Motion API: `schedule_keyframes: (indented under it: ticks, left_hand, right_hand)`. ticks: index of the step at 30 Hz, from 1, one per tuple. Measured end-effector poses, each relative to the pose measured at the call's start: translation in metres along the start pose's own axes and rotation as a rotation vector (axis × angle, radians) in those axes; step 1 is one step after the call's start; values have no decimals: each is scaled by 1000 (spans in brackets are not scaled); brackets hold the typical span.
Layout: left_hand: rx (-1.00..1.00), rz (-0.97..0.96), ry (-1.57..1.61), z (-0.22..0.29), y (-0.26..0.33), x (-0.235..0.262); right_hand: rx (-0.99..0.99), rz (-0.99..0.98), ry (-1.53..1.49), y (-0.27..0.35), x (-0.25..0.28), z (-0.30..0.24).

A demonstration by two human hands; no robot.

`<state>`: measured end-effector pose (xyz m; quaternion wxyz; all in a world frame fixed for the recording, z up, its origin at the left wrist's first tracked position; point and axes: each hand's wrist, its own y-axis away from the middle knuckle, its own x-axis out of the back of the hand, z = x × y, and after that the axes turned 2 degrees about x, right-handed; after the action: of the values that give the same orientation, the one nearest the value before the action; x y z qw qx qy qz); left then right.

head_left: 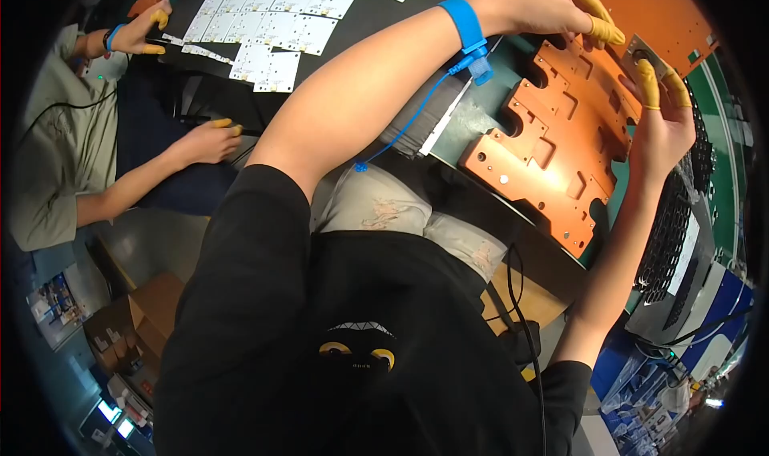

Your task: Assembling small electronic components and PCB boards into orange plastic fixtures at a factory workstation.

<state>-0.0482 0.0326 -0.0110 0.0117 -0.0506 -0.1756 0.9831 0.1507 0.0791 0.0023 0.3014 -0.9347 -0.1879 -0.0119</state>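
Note:
My left hand [553,6] reaches over the far end of an orange fixture plate [565,123] with cut-outs and screws. Yellow finger covers are on some of its fingers, which curl together; whatever they hold, if anything, is hidden. A blue wrist strap [463,23] with a coiled cord circles that wrist. My right hand [665,127], also in yellow finger covers, is at the fixture's right side. Its fingertips pinch a small grey-brown plate [638,47] with a dark round spot. This plate is close to my left fingertips.
A second orange panel [661,11] lies beyond the fixture. Rows of white circuit boards [276,15] cover the dark surface at far left. Beside them is a co-worker's hand [144,35], and the co-worker's other hand [210,142] rests lower. Black mesh trays [669,240] stand at right.

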Motion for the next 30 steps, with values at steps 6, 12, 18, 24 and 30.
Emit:
schedule_keyframes:
  ticks: [6, 12, 18, 24, 30]
  left_hand:
    - [179, -102, -158, 0, 8, -6]
    - [148, -17, -147, 9, 13, -19]
    - [227, -24, 87, 9, 11, -13]
    - [237, 41, 106, 20, 13, -15]
    - [300, 110, -610, 25, 11, 17]
  right_hand:
    - [259, -54, 318, 8, -1, 10]
    - [459, -143, 372, 3, -5, 0]
    - [473, -144, 418, 4, -10, -2]
    - [584, -229, 495, 2, -15, -16]
    - [388, -85, 380, -5, 4, -11]
